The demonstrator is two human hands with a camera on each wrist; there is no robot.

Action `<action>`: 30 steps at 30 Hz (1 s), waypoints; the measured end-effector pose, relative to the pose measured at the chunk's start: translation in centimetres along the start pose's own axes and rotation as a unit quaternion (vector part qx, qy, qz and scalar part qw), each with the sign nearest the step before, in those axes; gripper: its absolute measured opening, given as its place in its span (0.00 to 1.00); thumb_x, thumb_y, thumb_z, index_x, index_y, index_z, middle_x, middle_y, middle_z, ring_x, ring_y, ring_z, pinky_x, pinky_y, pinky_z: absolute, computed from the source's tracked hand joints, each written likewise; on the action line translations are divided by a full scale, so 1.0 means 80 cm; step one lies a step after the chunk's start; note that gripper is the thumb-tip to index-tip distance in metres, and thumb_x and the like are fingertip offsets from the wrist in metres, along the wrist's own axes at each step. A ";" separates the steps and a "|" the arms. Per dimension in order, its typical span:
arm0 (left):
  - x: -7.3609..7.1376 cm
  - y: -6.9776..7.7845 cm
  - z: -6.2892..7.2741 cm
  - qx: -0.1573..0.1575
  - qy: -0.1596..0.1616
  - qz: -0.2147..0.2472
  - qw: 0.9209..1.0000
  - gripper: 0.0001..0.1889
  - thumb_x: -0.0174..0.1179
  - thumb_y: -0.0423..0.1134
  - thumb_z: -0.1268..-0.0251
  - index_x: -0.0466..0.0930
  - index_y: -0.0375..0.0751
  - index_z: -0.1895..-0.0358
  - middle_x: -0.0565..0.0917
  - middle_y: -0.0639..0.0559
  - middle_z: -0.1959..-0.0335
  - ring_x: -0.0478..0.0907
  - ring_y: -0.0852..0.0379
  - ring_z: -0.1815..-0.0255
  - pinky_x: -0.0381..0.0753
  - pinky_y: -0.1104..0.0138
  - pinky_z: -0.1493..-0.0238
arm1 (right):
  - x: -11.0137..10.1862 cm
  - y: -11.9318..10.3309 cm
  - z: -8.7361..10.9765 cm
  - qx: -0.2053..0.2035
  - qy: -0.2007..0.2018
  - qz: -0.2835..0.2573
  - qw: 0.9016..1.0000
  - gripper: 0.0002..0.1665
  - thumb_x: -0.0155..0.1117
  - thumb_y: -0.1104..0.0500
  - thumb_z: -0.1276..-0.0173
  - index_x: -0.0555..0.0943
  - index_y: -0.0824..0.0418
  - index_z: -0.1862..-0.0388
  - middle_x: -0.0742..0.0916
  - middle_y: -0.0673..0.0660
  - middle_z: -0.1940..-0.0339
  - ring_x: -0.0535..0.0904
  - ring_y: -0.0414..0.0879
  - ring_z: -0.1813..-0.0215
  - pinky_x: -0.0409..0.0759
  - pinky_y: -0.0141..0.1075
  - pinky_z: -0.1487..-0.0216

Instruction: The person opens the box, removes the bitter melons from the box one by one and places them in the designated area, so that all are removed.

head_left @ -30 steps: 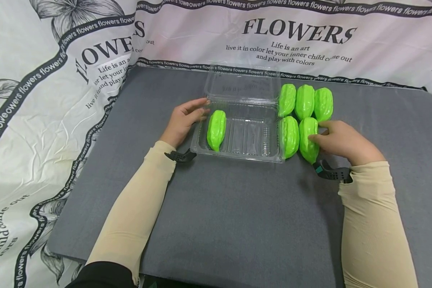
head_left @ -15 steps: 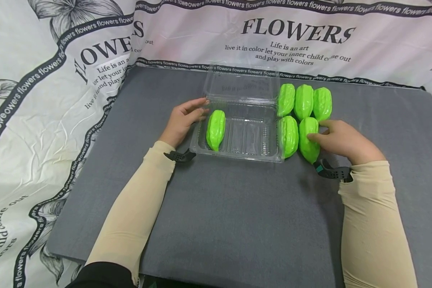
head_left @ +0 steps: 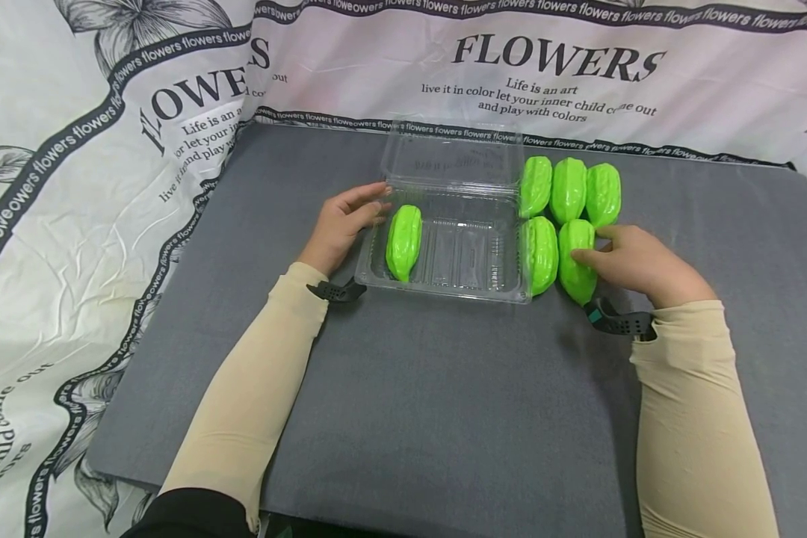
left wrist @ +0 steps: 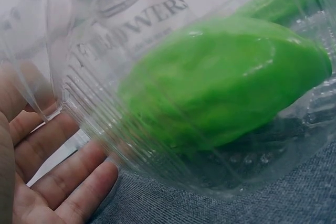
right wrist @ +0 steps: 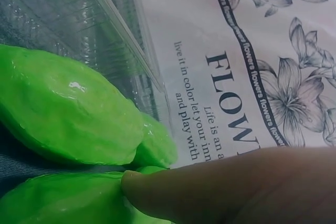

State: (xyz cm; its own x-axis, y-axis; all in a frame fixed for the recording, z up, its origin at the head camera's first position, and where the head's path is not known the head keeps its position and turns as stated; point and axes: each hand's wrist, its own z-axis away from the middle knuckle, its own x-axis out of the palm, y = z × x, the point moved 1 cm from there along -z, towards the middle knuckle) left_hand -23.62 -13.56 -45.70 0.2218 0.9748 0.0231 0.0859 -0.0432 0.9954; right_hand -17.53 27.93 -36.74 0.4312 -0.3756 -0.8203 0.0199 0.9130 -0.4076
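Observation:
A clear plastic clamshell container (head_left: 444, 293) lies with its lid raised at the back. Inside its left end sits one shiny green ridged star fruit (head_left: 404, 243). My left hand (head_left: 339, 228) rests at the container's left rim, fingers fairly straight against the plastic; the left wrist view shows fingers (left wrist: 68, 177) beside the ribbed wall. On the right, my right hand (head_left: 639, 261) holds the near right star fruit (head_left: 576, 261), its thumb (right wrist: 157, 192) on top and the other fingers mostly hidden. Another star fruit (head_left: 542, 256) lies between that one and the container.
Behind the held fruit, a row of three more star fruits (head_left: 569, 190) sits at the container's right side. All rest on a grey table (head_left: 457, 418). A printed flower cloth (head_left: 350, 67) hangs along the back and left edges.
Almost nothing differs. Both hands keep their places and the fruits stay where they were.

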 end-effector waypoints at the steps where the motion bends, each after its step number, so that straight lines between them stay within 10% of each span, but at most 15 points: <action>1: 0.000 0.000 0.000 0.000 0.000 0.000 1.000 0.22 0.58 0.33 0.20 0.77 0.35 0.28 0.81 0.42 0.31 0.81 0.45 0.32 0.83 0.55 0.35 | 0.000 0.000 0.000 0.000 0.000 0.001 1.000 0.31 0.56 0.45 0.18 0.73 0.75 0.44 0.85 0.76 0.53 0.82 0.67 0.52 0.80 0.61 0.52; 11: 0.000 0.000 0.000 -0.003 0.001 -0.002 1.000 0.22 0.59 0.33 0.20 0.77 0.35 0.28 0.81 0.42 0.31 0.81 0.46 0.32 0.83 0.55 0.35 | 0.000 -0.004 0.001 0.014 -0.021 0.006 1.000 0.48 0.53 0.41 0.17 0.58 0.83 0.23 0.81 0.82 0.42 0.79 0.73 0.42 0.76 0.70 0.42; 30: 0.000 0.003 0.000 -0.003 -0.001 0.001 1.000 0.22 0.58 0.33 0.20 0.77 0.35 0.28 0.81 0.42 0.31 0.81 0.47 0.33 0.83 0.55 0.35 | -0.004 0.001 0.000 0.029 -0.031 0.009 0.999 0.56 0.49 0.35 0.18 0.50 0.84 0.20 0.69 0.87 0.31 0.67 0.82 0.30 0.68 0.74 0.32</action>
State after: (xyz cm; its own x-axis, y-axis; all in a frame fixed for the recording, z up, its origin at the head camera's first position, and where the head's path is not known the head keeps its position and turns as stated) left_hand -23.56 -13.56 -45.47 0.2234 0.9744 0.0253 0.0793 -0.0441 0.9959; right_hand -17.66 28.11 -36.47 0.4866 -0.3502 -0.8004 0.0638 0.9279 -0.3672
